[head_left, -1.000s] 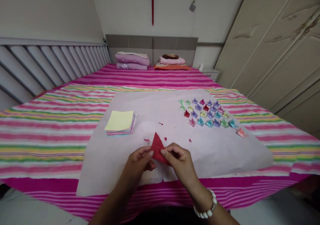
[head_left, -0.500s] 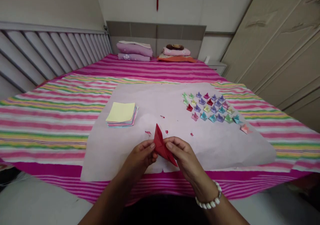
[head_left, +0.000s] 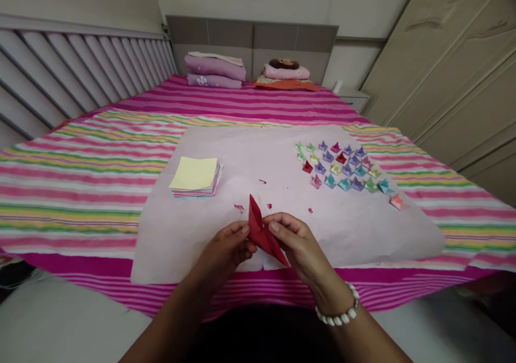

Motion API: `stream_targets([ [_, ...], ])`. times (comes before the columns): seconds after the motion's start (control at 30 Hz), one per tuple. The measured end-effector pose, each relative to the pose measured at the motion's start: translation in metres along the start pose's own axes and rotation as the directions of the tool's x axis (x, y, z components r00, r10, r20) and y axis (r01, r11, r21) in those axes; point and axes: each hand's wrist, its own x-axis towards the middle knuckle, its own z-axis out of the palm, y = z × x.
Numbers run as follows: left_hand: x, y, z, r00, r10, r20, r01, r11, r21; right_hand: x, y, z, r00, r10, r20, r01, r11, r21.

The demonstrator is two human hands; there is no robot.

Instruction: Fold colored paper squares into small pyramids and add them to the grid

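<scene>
Between my two hands is a folded piece of red paper (head_left: 262, 236), tilted, with one pointed end up to the left and the other down to the right. My left hand (head_left: 230, 243) pinches its left edge between thumb and fingers. On the right side, my right hand (head_left: 296, 240) grips it with the thumb on top; a white bead bracelet (head_left: 341, 315) circles that wrist. Just beyond the hands, small red paper scraps (head_left: 270, 206) lie on a large pale sheet (head_left: 169, 244).
A stack of coloured square paper (head_left: 195, 173) sits at the left of the sheet. Several small folded paper figures (head_left: 337, 168) stand in rows at the right. The sheet lies on a striped bed (head_left: 80, 185). Folded bedding (head_left: 215, 71) is piled by the headboard (head_left: 229, 32).
The view has tipped slightly downward, so the bed and papers appear higher. Both hands keep hold of the red paper, whose upper fold has opened a little.
</scene>
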Motion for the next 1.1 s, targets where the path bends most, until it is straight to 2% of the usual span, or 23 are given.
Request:
stream_targets([
  [0.27,0.0010,0.0012,0.0024,1.000,-0.015,-0.023,0.013,0.998,-0.059,-0.0077,0.0005,-0.0044,0.998,-0.009,0.069,0.011,0.999,-0.034],
  [0.63,0.0010,-0.0017,-0.0032,1.000,0.012,-0.003,-0.012,0.999,-0.033,-0.0074,-0.0003,-0.0070,0.998,-0.022,0.057,0.028,0.994,-0.105],
  [1.1,-0.0020,-0.0003,-0.0014,0.998,0.018,-0.065,-0.018,1.000,0.000,-0.0062,0.0034,-0.0082,0.997,-0.026,0.073,0.036,0.990,-0.137],
])
